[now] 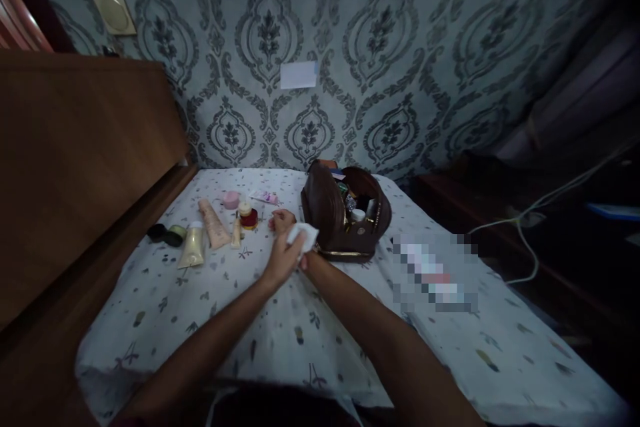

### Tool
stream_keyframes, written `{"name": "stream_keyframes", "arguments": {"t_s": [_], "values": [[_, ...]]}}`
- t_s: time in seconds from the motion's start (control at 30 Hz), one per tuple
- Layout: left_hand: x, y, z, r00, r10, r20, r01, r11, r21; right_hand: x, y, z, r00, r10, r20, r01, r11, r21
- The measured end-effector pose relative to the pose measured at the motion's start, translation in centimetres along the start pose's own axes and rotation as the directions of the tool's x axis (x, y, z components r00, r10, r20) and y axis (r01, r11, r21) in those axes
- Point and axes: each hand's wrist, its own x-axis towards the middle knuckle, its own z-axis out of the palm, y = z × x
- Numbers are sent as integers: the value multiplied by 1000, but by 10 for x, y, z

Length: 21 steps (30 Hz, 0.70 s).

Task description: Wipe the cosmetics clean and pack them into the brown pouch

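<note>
A white wipe or tissue (306, 237) is pinched in my left hand (286, 259), which presses it over my right wrist. My right hand (284, 217) reaches past it with fingers loosely bent and apart, and I see nothing in them. Just right of both hands stands a brown cosmetic bag (325, 213), unzipped, with small jars and bottles inside. To the left of my right hand are a dark red jar (249, 218), a small cream tube (237, 232), a pink tube (214, 223) and a pale yellow tube (193, 247).
A pink round jar (231, 199) and a white-and-pink tube (265, 197) lie farther back. Dark green-lidded pots (175, 235) sit at the left. A blurred-out flat object (435, 273) lies on the right of the patterned cloth (200, 327). A wooden cabinet (90, 180) borders the left.
</note>
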Motion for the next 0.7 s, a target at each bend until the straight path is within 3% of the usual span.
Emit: {"name": "stream_keyframes", "arguments": {"t_s": [0.13, 0.23, 0.4, 0.53, 0.7], "values": [[12, -29, -50, 997, -2, -74, 6, 999, 53, 8, -3, -7, 1000, 8, 21, -5, 991, -134], [10, -44, -70, 997, -14, -78, 22, 995, 96, 26, -17, -6, 998, -66, -15, 61, 969, -240], [6, -49, -81, 998, -6, -57, 16, 983, 184, 54, -36, 5, 983, -179, -39, 144, 887, -438], [5, -41, -83, 998, 62, -21, -54, 958, 280, 59, -33, 13, 988, -153, 7, 133, 833, -537], [6, -38, -84, 993, 97, -69, -72, 952, 298, 56, -25, 12, 987, -156, 25, 144, 824, -548]]}}
